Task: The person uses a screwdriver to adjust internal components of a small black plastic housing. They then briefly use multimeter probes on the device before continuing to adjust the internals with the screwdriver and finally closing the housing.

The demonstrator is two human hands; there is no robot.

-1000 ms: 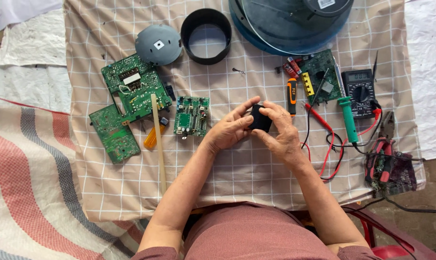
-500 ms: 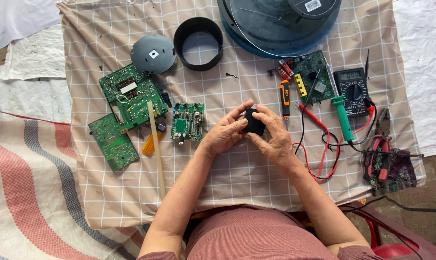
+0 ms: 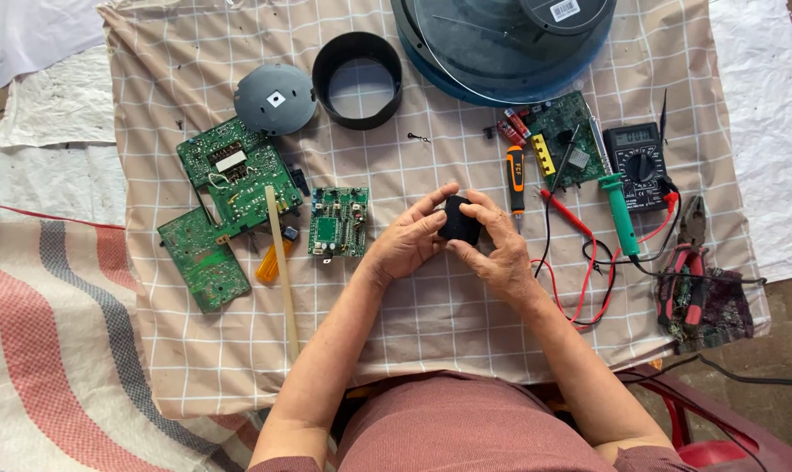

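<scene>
**Holding a small black part over the checked cloth**

Gripping from both sides, the left hand (image 3: 409,245) and the right hand (image 3: 499,249) close their fingers around a small black part (image 3: 459,219), held above the middle of the checked cloth (image 3: 431,332). Thumbs and fingertips touch the part; most of its surface is covered.

Just left of the left hand lies a small green circuit board (image 3: 337,222). Further left are two larger green boards (image 3: 239,175), a thin wooden stick (image 3: 282,262) and a grey dome (image 3: 275,98). A black ring (image 3: 357,80) sits near the top. Right of the hands lie an orange-handled screwdriver (image 3: 516,179), a multimeter (image 3: 638,164) with red leads, and pliers (image 3: 691,253).
</scene>
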